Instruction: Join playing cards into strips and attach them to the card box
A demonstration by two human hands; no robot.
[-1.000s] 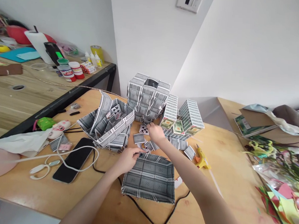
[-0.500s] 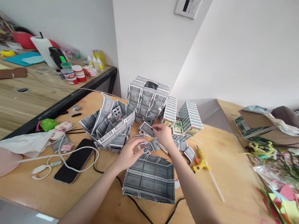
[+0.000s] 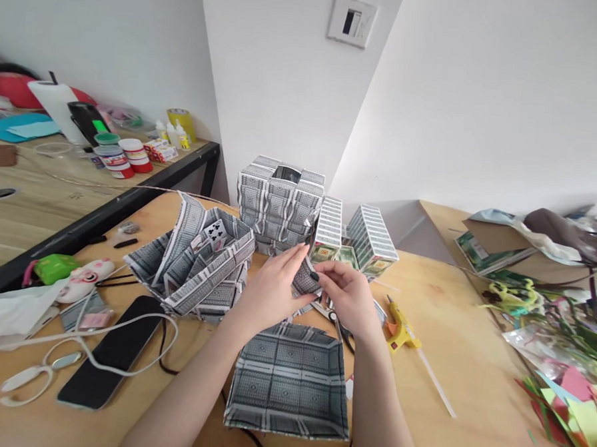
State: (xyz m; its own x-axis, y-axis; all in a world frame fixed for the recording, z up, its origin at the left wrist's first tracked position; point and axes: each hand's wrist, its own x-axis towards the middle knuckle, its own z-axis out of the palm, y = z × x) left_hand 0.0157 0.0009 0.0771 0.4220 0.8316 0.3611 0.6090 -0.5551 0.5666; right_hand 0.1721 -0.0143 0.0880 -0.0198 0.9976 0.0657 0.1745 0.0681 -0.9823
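White walls (image 3: 460, 92) are backed onto a pale wooden tabletop (image 3: 471, 366), and right in the middle, a thin grey-and-white patterned paper playing card (image 3: 306, 276) is held up between two bare hands, just above an open rectangular tray made of grey patterned cards (image 3: 290, 383). By the right hand (image 3: 350, 298) its edge is pinched, thumb and fingertips drawn close together! By the left hand (image 3: 270, 285) it is flanked, fingers stretched nearly straight, thumb spread well below; whether any grip is applied there cannot be told. Featherlight handling is to be expected: springy, probably slick, easily creased. A curve can be seen in it, so it is best taken by opposite edges, with the face left unpressed.
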